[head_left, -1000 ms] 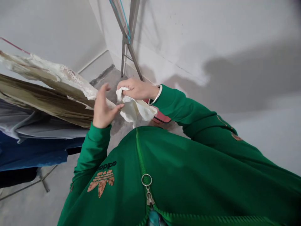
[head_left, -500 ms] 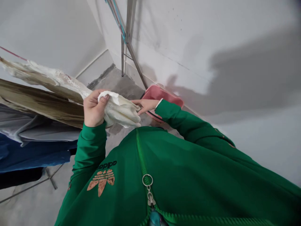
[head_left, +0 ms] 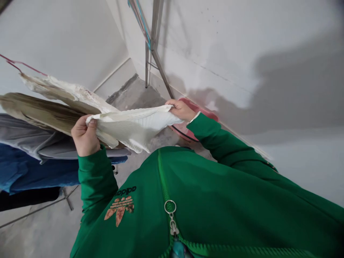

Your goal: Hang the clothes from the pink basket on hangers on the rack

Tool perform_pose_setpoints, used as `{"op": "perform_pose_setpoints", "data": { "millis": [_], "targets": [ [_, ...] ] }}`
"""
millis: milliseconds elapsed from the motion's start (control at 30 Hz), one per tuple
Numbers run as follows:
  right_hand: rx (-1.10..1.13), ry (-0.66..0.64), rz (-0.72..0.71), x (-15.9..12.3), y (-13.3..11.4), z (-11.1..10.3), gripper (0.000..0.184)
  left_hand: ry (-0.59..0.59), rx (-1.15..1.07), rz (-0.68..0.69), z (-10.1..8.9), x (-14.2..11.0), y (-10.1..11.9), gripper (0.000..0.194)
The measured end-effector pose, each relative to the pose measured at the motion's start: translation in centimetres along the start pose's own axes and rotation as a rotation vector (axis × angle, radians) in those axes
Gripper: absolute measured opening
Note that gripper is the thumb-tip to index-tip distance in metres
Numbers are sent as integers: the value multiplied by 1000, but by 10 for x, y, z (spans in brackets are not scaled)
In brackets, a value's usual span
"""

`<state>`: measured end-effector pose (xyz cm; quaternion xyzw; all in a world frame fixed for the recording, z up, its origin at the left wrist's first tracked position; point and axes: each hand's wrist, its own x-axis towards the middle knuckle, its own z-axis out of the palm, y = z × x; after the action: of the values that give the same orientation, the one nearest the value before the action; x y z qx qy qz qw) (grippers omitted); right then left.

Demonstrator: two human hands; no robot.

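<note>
Your left hand (head_left: 85, 136) and right hand (head_left: 181, 109) each pinch one end of an off-white cloth (head_left: 129, 127), fingers closed, spreading it across mid-frame, its long axis nearly level from left to right. The left hand lies just beside hanging stained fabric (head_left: 59, 104); the right hand is nearer a pink basin (head_left: 180, 126).

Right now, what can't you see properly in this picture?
In the head view:
The pink container: its near part is hidden by the right sleeve.
The hanging clothes: their ends are cut off by the left edge.
The metal rack: its top is cut off by the top edge.
The white cloth: the corner in the left hand is hidden by that hand.
</note>
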<state>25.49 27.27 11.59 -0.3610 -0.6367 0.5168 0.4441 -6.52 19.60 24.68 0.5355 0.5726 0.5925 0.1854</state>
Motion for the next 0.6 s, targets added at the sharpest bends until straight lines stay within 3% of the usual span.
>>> {"op": "perform_pose_setpoints", "data": {
  "millis": [133,367,467,600],
  "targets": [
    [-38,106,-75,-2,-33,-11,31,-26,-18,-120,-7,-3,-29,9],
    [-29,139,-90,-1,-67,-21,39,-162,-141,-478,13,-26,-45,23],
    [-55,120,-78,-1,-69,-24,38,-266,-114,-457,17,-36,-45,25],
    [-119,33,-86,0,-64,-29,36,-334,304,-309,22,-43,-44,27]
  ]
}}
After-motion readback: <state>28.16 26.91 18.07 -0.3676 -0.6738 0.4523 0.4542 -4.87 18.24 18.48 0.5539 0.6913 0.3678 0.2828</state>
